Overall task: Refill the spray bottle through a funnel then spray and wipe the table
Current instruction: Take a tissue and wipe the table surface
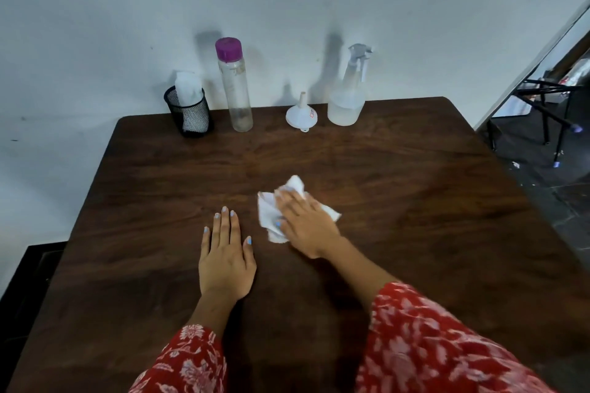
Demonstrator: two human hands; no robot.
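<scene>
A dark wooden surface (415,201) fills most of the view, pushed against a pale wall (95,25) at its far edge. Near the middle of it, the right hand (305,220) lies palm down on a crumpled white cloth (268,214), fingers stretched out flat and pressing it against the wood; the cloth shows on the far and left sides of the hand and a corner pokes out on the right. Just to the left, apart from the cloth, the left hand (225,252) rests flat on the surface with its fingers straight and close together, holding nothing. Both forearms come in from the near edge, each in a red sleeve (431,344) with a white floral print.

Along the far edge stand four things in a row. At the right is the clear spray bottle (346,102), upright, its trigger head on and a pale liquid showing in the lower part. Just left of it, not touching, sits the small white funnel (301,115), turned mouth down with its spout pointing up. Further left stands a tall clear bottle (236,92) with a purple cap, upright and seemingly almost empty. At the left end is a black mesh cup (190,115) holding white folded wipes (188,88).

Beyond the right edge of the surface there is a dark floor (542,163) with black metal legs (549,112) standing on it.
</scene>
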